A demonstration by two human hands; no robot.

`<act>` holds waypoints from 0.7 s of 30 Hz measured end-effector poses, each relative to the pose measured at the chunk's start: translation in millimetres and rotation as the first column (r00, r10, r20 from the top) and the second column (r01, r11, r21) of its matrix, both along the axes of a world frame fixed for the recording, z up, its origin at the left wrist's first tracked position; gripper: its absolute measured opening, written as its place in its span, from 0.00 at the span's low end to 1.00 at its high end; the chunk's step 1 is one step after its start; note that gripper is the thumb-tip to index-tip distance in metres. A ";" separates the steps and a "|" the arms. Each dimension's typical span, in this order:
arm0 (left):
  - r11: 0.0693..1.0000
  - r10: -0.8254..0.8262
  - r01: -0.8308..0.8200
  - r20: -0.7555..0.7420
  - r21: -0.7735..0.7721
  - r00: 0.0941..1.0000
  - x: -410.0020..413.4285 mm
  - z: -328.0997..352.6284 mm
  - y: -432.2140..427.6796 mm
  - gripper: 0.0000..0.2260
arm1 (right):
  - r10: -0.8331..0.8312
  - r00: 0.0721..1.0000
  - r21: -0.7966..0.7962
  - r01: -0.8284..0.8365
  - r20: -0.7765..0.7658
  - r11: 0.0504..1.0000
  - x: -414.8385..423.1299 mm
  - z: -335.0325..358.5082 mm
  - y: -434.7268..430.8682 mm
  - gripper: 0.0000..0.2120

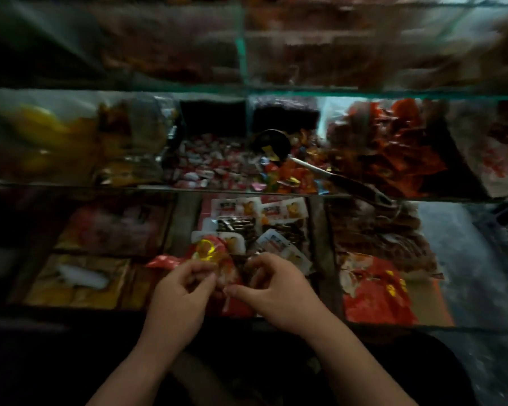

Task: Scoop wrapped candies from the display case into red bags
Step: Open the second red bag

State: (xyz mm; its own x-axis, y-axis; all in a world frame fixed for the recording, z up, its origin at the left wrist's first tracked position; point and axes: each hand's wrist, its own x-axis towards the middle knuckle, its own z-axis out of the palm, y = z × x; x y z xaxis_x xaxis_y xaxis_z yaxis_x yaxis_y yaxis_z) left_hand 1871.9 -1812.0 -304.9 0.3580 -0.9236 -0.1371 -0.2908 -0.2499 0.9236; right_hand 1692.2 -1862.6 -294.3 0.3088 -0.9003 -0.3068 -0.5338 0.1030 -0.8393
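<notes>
A small red bag with a gold emblem sits between my two hands at the lower middle of the view. My left hand pinches its left side with curled fingers. My right hand pinches its right side. Behind them, in the glass display case, lie wrapped candies in white-red wrappers and in orange and mixed wrappers. A dark metal scoop rests on the candies, its long handle pointing to the lower right. The view is dim and blurred.
A stack of red bags lies at the right. Flat snack packets fill the section under the glass. Red packaged goods sit at the right of the case, yellow ones at the left. Glass shelves stand above.
</notes>
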 end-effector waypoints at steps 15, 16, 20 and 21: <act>0.977 -0.094 -0.013 0.479 0.215 0.873 101.6 -26.3 1.9 0.25 | 0.090 0.820 -0.077 -0.161 -0.565 0.984 94.1 -11.1 13.8 0.11; 0.965 -0.144 0.022 0.454 0.263 0.879 102.1 -23.0 -4.5 0.20 | 0.086 0.831 -0.103 -0.170 -0.550 0.980 91.4 -6.0 11.6 0.11; 0.961 -0.227 0.104 0.511 0.257 0.829 97.3 1.7 -25.0 0.07 | 0.001 0.791 -0.311 -0.242 -0.612 0.919 67.5 33.5 -11.0 0.14; 0.963 -0.248 0.140 0.549 0.232 0.798 91.9 7.5 -28.3 0.10 | -0.029 0.779 -0.348 -0.247 -0.627 0.904 59.0 43.9 -16.8 0.14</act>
